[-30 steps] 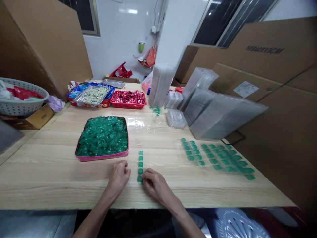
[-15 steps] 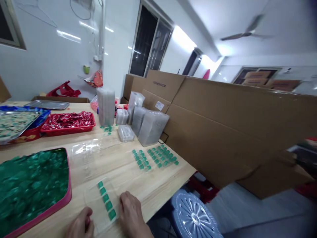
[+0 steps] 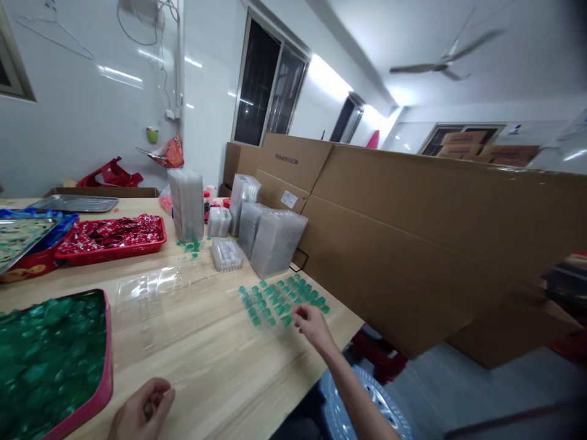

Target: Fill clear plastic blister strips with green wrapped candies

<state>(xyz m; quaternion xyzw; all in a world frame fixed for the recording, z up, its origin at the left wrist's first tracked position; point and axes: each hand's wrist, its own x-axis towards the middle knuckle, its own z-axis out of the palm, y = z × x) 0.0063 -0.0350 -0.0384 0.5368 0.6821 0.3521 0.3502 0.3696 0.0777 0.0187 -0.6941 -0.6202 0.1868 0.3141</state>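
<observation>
The room has a pale wall (image 3: 119,110), and a long brown cardboard barrier (image 3: 413,244) stands along the right side of the wooden table (image 3: 206,354). From where I stand, the two hands are well apart.

The right arm reaches forward over the near table edge, above a blue stool (image 3: 367,397). Its wrist is a little bent, and the right hand (image 3: 313,326) has its fingers curled toward the thumb. The fingertips are at the near side of the green pieces (image 3: 274,299), which lie in rows, toward the right corner of the table. I cannot tell if these fingers pinch something.

The left hand (image 3: 143,409) is low over the wood, its fingers half folded and the thumb close to the index finger. Whether it holds anything, I cannot tell.

Between the hands the wood surface runs as a wide strip. On the left, this strip meets the pink rim of a tin (image 3: 108,366) with green lumps inside. Behind is a clear plastic sheet (image 3: 142,305) lying flat. Farther are a red tray (image 3: 123,252) with red packets and the upright clear stacks (image 3: 277,244).
</observation>
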